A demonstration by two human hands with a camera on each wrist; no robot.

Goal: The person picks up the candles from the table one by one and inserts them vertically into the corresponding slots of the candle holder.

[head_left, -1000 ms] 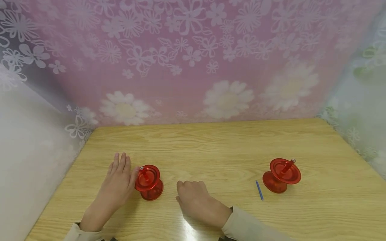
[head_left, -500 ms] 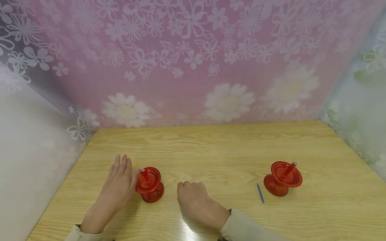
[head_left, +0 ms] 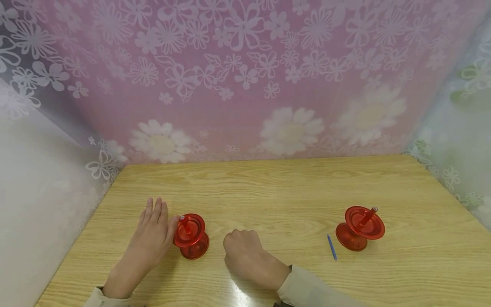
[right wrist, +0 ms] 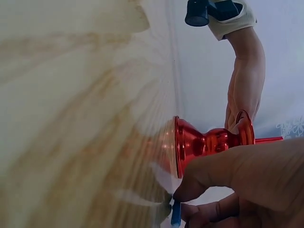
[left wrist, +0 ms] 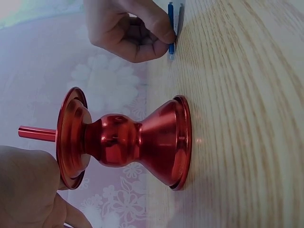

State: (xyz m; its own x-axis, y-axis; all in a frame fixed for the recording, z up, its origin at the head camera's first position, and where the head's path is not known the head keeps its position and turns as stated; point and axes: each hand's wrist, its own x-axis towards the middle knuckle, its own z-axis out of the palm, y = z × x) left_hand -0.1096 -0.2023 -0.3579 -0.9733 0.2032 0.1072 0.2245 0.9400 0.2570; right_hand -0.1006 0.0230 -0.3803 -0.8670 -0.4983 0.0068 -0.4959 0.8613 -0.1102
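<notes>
Two red metal stands, each with a dish and an upright tube like a candle holder, are on the table. My left hand [head_left: 151, 236] lies with fingers straight beside the left red stand [head_left: 189, 234], its thumb at the dish rim. In the left wrist view, that red stand [left wrist: 118, 140] stands upright on its flared base. To its right, my right hand [head_left: 245, 258] is curled low over the table. The left wrist view shows that hand pinching a slim blue stick [left wrist: 171, 21] close to the wood; the head view hides this stick beneath the hand.
Further right stands the second red stand [head_left: 358, 230], with another slim blue stick [head_left: 331, 247] lying on the wooden table [head_left: 268, 187] to its left. A pink flowered backdrop [head_left: 230, 102] rises behind the table, and pale walls close both sides.
My right hand has shifted very slightly to the left. The left hand and both red stands hold their places, while the head view has tilted a little.
</notes>
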